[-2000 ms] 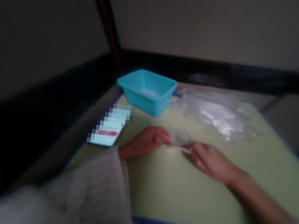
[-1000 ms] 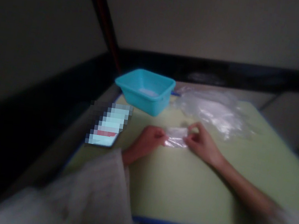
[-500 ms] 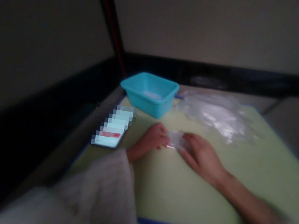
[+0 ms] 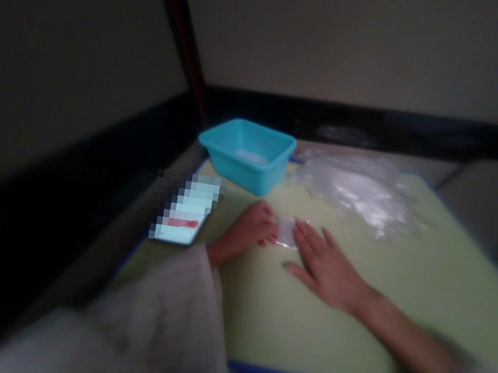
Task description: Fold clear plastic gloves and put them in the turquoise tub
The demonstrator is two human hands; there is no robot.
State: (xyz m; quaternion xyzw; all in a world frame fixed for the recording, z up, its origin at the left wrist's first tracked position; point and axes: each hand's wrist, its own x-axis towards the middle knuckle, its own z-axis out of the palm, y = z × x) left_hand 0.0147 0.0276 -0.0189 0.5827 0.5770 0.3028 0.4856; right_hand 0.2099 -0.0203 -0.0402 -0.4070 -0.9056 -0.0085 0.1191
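A small clear plastic bag (image 4: pixel 287 233) lies on the tabletop between my hands, with something whitish in or under it that is too blurred to name. My left hand (image 4: pixel 256 225) is closed at the bag's left edge, its fingertips pinching that side. Flat over the right part of the bag rests my right hand (image 4: pixel 328 264), its fingers stretched out and the thumb apart from them, covering that end.
Behind my left hand stands a turquoise plastic basin (image 4: pixel 242 170) with something pale inside. To its right is a heap of shiny clear plastic bags (image 4: pixel 365 191). A lit phone (image 4: pixel 183 214) lies on the left of the green table (image 4: pixel 301 338), which has a blue edge.
My right hand has gone from holding the bag's right edge between thumb and fingers to lying flat on it, thumb spread. My left hand keeps its place at the left edge.
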